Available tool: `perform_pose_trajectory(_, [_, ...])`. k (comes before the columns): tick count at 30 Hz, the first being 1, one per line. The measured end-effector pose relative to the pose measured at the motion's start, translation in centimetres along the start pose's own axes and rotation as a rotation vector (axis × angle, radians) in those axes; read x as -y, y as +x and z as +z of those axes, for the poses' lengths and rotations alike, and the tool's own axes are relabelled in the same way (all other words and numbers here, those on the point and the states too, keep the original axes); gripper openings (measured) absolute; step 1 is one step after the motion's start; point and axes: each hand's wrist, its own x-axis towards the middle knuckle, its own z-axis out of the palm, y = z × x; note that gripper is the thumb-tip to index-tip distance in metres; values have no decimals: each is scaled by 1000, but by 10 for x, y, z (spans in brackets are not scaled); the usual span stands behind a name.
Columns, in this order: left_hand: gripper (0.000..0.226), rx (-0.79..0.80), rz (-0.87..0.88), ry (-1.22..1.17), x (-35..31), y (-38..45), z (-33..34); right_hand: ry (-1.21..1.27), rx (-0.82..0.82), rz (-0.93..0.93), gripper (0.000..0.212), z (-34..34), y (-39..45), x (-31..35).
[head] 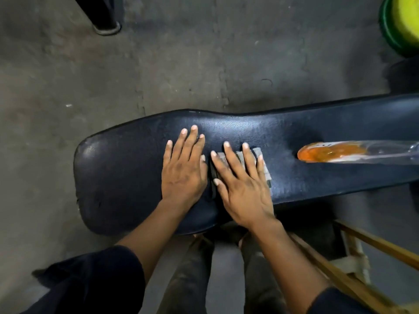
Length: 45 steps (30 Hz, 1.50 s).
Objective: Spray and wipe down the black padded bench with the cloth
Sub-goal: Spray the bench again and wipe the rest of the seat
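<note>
The black padded bench (127, 168) runs from the lower left to the right edge of the head view. My left hand (184, 171) lies flat on its pad, fingers spread, holding nothing. Right beside it my right hand (242, 186) presses flat on a folded grey cloth (264, 165), which shows between and past the fingers. A clear plastic bottle with orange liquid (328, 152) lies on its side on the bench to the right of the cloth, apart from both hands.
Grey concrete floor surrounds the bench. A dark post foot (106, 27) stands at the top left. A green and yellow round object (401, 21) sits at the top right. A wooden frame (367, 264) is at the lower right. My legs stand below the bench.
</note>
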Motion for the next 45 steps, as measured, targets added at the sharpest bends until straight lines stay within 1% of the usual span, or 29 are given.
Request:
perform_pose_trajectory(2, [53,17,-21,-35,-2,2,-4,-8,-7,25,67,-1,-7,-15])
perform_pose_trajectory(6, [52,50,-93,-136,-14,6,-11,47,-68,150,64,-3,7,-42])
perform_pose_trajectory(8, [51,68,-135,-184,-15,9,-18,63,-101,192,64,-3,19,-36])
perform_pose_trajectory(10, [47,95,-138,-234,-24,11,-17,77,-113,208,65,1,21,-29])
perform_pose_trajectory(12, [47,128,-120,-301,-43,16,-17,82,-104,176,66,2,14,-31])
perform_pose_trajectory(15, [47,183,-106,-383,-78,21,-26,115,-47,110,63,-4,-1,-40])
perform_pose_trajectory(17, [47,193,-79,-418,-100,26,-33,99,11,86,63,-8,-8,-50])
perform_pose_trajectory(20, [44,196,-35,-427,-121,31,-35,45,85,38,69,-8,-13,-62])
perform_pose_trajectory(24, [42,204,-31,-438,-136,33,-23,60,25,20,76,0,-11,-67])
perform_pose_trajectory(27, [46,181,19,-465,-145,28,-14,98,-17,12,78,6,-19,-66])
perform_pose_trajectory(29, [49,161,87,-492,-156,25,-13,198,-60,87,77,1,-27,-69])
perform_pose_trajectory(30, [51,168,131,-492,-164,24,-13,213,-78,112,70,-2,-34,-70])
perform_pose_trajectory(31, [55,183,169,-477,-173,23,-14,186,-116,131,61,-11,-40,-71])
perform_pose_trajectory(32, [61,204,196,-451,-184,24,-15,106,-91,134,58,-15,-45,-72])
perform_pose_trajectory(33, [67,225,213,-420,-193,27,-16,67,-134,117,61,-18,-47,-74])
perform_pose_trajectory(34, [74,247,227,-382,-205,32,-18,82,-123,100,60,-17,-52,-80])
perform_pose_trajectory(36, [87,297,234,-312,-229,42,-20,182,-60,89,47,-22,-60,-95])
perform_pose_trajectory(37, [91,323,224,-306,-241,45,-20,167,-42,108,42,-23,-69,-105])
perform_pose_trajectory(38, [90,341,193,-326,-252,47,-19,151,-26,96,44,-22,-77,-117])
perform_pose_trajectory(39, [85,345,155,-360,-262,47,-18,120,-5,79,50,-22,-90,-132])
perform_pose_trajectory(40, [74,328,117,-389,-270,47,-16,133,33,93,54,-22,-105,-145])
perform_pose_trajectory(42, [44,291,64,-388,-282,44,-14,211,53,177,55,-26,-140,-171])
perform_pose_trajectory(43, [33,291,38,-382,-283,43,-14,233,56,214,56,-30,-156,-180])
perform_pose_trajectory(45, [24,324,12,-393,-290,36,-19,254,30,308,58,-42,-194,-197])
